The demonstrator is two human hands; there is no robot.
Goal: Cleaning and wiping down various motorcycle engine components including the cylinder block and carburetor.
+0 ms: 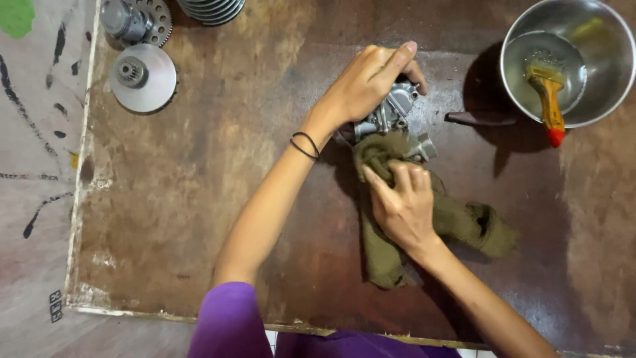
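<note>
Holding brush [547,98], steel bowl [606,40], rag [457,222] nearby

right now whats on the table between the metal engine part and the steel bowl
In the head view, one dark, flat, handle-like piece lies on the table between the engine part and the bowl, partly in the bowl's shadow.

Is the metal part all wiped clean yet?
Not yet. The left hand steadies the small grey metal engine part while the right hand rubs it with the olive-green rag. The yellow-handled brush already rests in the steel bowl.
</note>
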